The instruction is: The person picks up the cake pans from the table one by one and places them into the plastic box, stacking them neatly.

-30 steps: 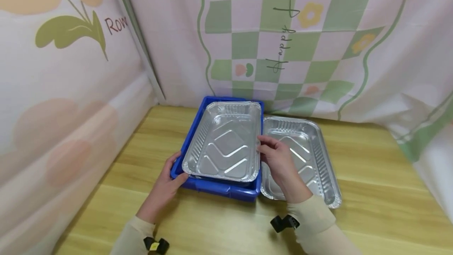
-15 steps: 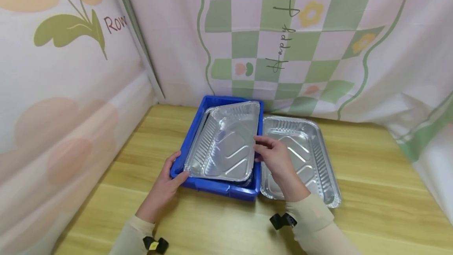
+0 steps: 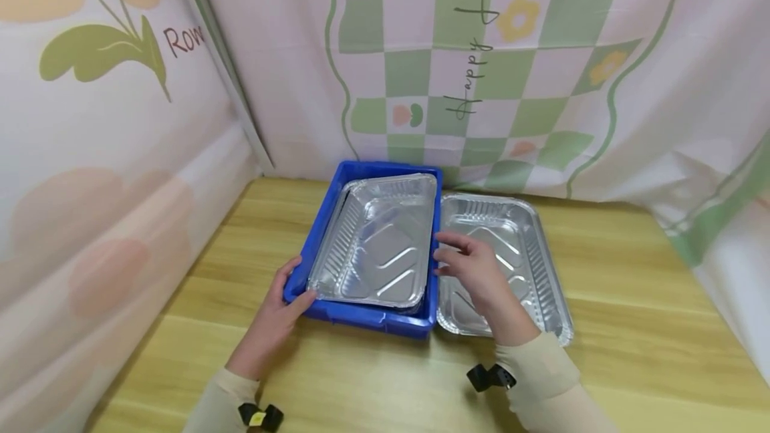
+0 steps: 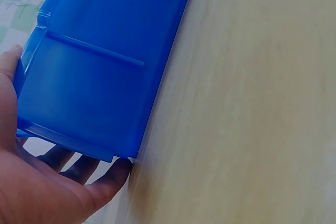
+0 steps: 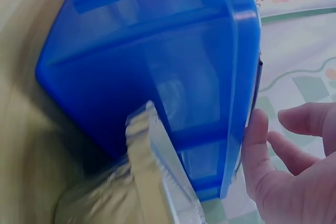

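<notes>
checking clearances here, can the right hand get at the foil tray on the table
Likely yes: the right hand is above part of that foil tray, and the tray's right rim looks uncovered; the blue bin only crowds its left side.

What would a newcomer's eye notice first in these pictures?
Probably the bright blue bin near the centre of the head view, with a shiny foil tray lying inside it. A second foil tray sits on the wooden table just right of the bin, and a green-checked curtain hangs behind them.
</notes>
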### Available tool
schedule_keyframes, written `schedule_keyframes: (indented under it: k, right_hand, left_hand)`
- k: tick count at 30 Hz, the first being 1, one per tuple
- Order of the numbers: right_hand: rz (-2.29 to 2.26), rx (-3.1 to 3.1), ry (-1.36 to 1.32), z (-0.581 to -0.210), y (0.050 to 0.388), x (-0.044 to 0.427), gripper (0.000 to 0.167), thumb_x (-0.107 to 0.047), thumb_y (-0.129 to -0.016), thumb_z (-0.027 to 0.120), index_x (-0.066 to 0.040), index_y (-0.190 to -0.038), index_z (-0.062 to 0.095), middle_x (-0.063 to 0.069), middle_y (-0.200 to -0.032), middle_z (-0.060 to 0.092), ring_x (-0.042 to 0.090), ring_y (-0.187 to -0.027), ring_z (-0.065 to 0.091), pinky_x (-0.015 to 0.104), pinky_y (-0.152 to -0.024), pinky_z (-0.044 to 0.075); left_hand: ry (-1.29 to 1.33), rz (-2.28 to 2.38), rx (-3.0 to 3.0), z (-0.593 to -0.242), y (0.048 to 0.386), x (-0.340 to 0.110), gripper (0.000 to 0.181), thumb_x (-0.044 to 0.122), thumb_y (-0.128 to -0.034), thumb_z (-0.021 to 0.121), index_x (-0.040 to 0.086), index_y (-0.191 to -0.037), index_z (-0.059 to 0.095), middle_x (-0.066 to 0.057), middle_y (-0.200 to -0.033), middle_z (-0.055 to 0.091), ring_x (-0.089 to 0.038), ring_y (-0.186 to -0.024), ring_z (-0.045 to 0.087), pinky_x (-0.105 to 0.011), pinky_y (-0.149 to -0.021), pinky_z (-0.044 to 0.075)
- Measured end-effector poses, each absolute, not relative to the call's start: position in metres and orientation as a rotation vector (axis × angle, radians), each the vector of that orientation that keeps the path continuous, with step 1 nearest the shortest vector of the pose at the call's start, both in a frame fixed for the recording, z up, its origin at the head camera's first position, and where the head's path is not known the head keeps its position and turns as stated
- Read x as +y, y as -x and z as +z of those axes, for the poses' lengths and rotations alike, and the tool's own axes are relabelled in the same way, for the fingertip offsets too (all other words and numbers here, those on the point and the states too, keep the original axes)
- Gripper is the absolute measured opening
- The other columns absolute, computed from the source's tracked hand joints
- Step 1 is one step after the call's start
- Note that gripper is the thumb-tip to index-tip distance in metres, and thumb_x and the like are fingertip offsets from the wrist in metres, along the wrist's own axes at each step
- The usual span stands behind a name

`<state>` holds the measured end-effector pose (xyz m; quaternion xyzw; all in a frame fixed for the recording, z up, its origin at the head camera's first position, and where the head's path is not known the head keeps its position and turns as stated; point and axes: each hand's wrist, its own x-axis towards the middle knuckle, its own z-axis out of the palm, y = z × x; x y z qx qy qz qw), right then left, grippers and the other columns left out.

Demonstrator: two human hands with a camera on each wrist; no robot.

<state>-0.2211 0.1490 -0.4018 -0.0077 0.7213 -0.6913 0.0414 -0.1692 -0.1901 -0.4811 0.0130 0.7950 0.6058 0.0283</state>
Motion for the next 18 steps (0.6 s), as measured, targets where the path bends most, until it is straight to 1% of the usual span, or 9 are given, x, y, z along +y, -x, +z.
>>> schedule_keyframes:
  k: [4,7,10,12,15,16,18]
  right_hand:
    - [-2.149,2.214,0.019,-0.402,0.216,0.161,0.040,0.002,-0.093,0.058,0.014,-0.130,0.052,0.019,-0.119,0.059,0.014,-0.084,0.065,0.034,-0.077,0.057]
    - [-2.172,2.225,0.039,-0.400,0.213,0.173,0.039,0.001,-0.094,0.058,0.016,-0.129,0.050,0.007,-0.110,0.061,0.013,-0.086,0.063,0.032,-0.075,0.058]
    - [-2.173,2.246,0.075,-0.398,0.209,0.190,0.036,-0.001,-0.095,0.058,0.016,-0.126,0.052,0.001,-0.104,0.062,0.015,-0.087,0.063,0.031,-0.074,0.057]
    - [-2.181,2.257,0.098,-0.397,0.207,0.205,0.028,-0.001,-0.095,0.059,0.010,-0.120,0.058,-0.002,-0.103,0.064,0.015,-0.088,0.063,0.030,-0.074,0.057]
    - [-2.205,2.266,0.111,-0.397,0.205,0.231,0.015,-0.002,-0.096,0.060,-0.004,-0.109,0.066,-0.005,-0.104,0.065,0.013,-0.088,0.063,0.028,-0.075,0.057]
    - [-2.209,2.280,0.099,-0.398,0.205,0.241,0.014,-0.003,-0.095,0.061,-0.009,-0.106,0.068,-0.006,-0.103,0.065,0.011,-0.086,0.063,0.027,-0.074,0.056]
    - [-2.186,2.343,0.062,-0.399,0.203,0.261,0.014,-0.005,-0.096,0.062,-0.014,-0.105,0.068,-0.009,-0.101,0.065,0.009,-0.085,0.062,0.023,-0.074,0.055]
  left_hand:
    - [-0.051,1.859,2.464,-0.481,0.170,-0.192,0.067,0.035,-0.0969,0.063,0.030,-0.151,0.024,-0.014,-0.159,0.019,-0.036,-0.144,0.019,-0.057,-0.114,0.018]
    - [-0.059,1.824,2.510,-0.483,0.171,-0.193,0.068,0.036,-0.0959,0.064,0.029,-0.151,0.025,-0.016,-0.156,0.025,-0.037,-0.142,0.024,-0.058,-0.113,0.021]
    - [-0.068,1.771,2.570,-0.484,0.172,-0.195,0.069,0.038,-0.0950,0.065,0.029,-0.151,0.026,-0.018,-0.153,0.031,-0.038,-0.139,0.030,-0.060,-0.111,0.025]
    - [-0.062,1.736,2.597,-0.485,0.172,-0.196,0.069,0.040,-0.0947,0.065,0.030,-0.151,0.026,-0.018,-0.153,0.032,-0.038,-0.139,0.031,-0.060,-0.110,0.026]
    - [-0.049,1.692,2.620,-0.485,0.171,-0.196,0.069,0.043,-0.0944,0.064,0.032,-0.151,0.026,-0.018,-0.154,0.031,-0.039,-0.139,0.031,-0.060,-0.109,0.028]
    - [-0.044,1.677,2.626,-0.485,0.171,-0.196,0.070,0.044,-0.0943,0.064,0.033,-0.151,0.025,-0.018,-0.154,0.031,-0.039,-0.139,0.032,-0.060,-0.109,0.028]
    - [-0.040,1.653,2.635,-0.484,0.170,-0.197,0.071,0.046,-0.0939,0.064,0.033,-0.152,0.025,-0.019,-0.154,0.032,-0.040,-0.139,0.033,-0.060,-0.108,0.029]
